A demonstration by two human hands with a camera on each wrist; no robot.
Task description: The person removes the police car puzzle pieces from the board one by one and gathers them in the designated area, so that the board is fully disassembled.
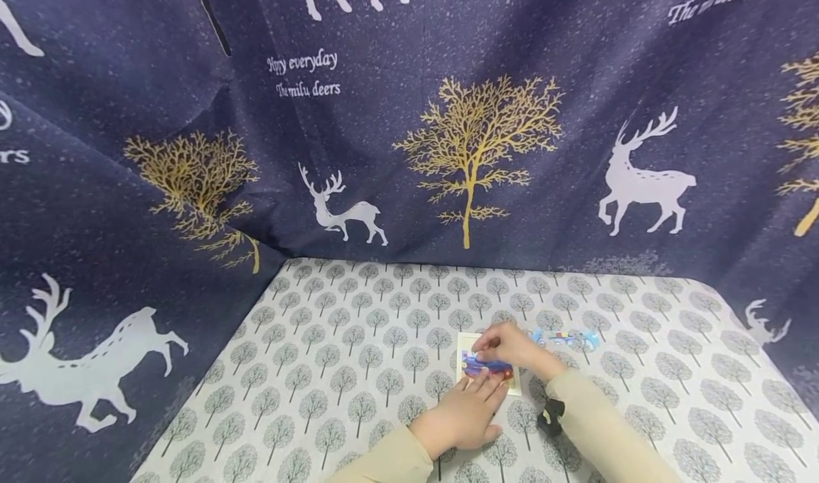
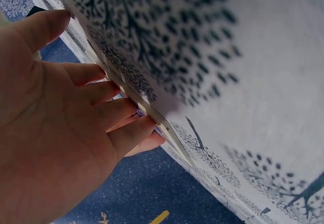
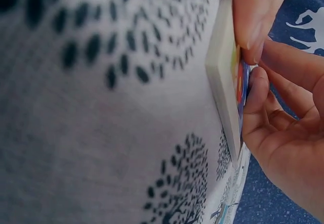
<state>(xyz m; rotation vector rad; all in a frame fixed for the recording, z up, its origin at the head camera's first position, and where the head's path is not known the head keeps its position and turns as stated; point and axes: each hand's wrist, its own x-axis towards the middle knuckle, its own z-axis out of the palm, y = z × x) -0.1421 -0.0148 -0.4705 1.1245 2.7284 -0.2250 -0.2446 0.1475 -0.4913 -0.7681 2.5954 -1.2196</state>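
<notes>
A small cream puzzle board (image 1: 514, 383) with a blue and red vehicle picture lies on the tablecloth. My left hand (image 1: 463, 412) rests on its near edge, fingers straight and spread; in the left wrist view those fingers (image 2: 126, 117) lie along the board's edge. Over the far left part of the picture, my right hand (image 1: 512, 344) has thumb and fingertips together on a small puzzle piece (image 1: 474, 353), mostly hidden by the fingers. In the right wrist view, the right hand (image 3: 283, 112) pinches close against the board's blue and red surface.
A light blue strip with coloured pictures (image 1: 585, 338) lies to the right, beyond the right forearm. A black device (image 1: 550, 417) sits at the right wrist. The tree-patterned tablecloth (image 1: 358, 355) meets a dark blue curtain (image 1: 384, 113) with deer at the back and left.
</notes>
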